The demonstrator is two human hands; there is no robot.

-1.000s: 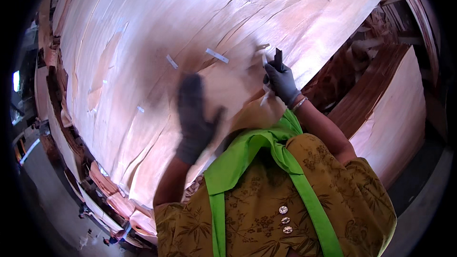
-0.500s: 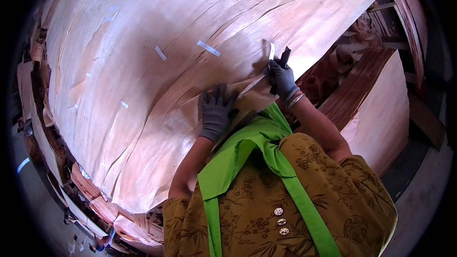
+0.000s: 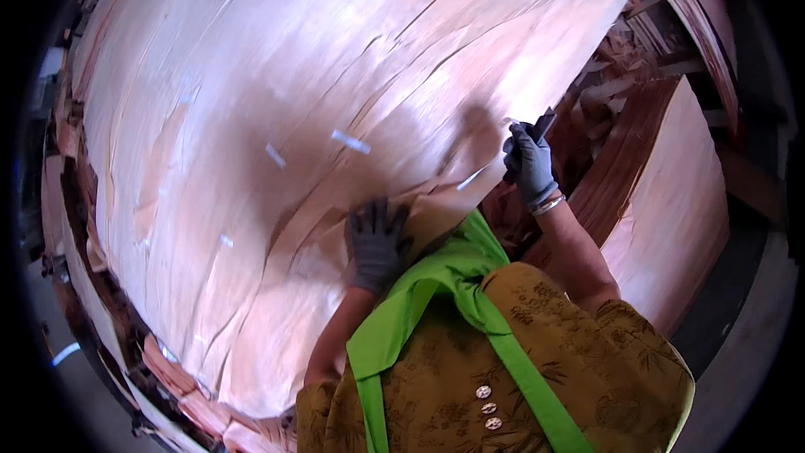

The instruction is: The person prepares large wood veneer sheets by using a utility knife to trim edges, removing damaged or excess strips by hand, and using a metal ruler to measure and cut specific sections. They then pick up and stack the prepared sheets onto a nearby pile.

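A large pale wood veneer sheet [image 3: 210, 42] with long cracks and wavy creases spreads before me. My left hand [image 3: 377, 243], in a grey glove, lies on its near part with fingers spread. At the sheet's near right edge, my gloved right hand [image 3: 530, 168] is closed around a dark flat-bladed tool [image 3: 544, 123], whose exact kind I cannot make out. A small pale tip shows by its fingers. Between the hands, a white tape strip [image 3: 470, 179] lies by the edge. Farther in, another tape strip [image 3: 350, 142] and a shorter tape piece [image 3: 275, 155] are stuck on.
To the right stands a thick veneer stack [image 3: 662, 201] with a reddish-brown layered side. Torn veneer scraps [image 3: 599, 84] lie beyond it. Ragged veneer edges [image 3: 88, 201] run along the left. A green apron [image 3: 419, 285] touches the sheet's near edge.
The view has shifted, so the sheet sits lower. My right hand has moved right and away from the tape strip near the edge. My left hand stays flat on the veneer.
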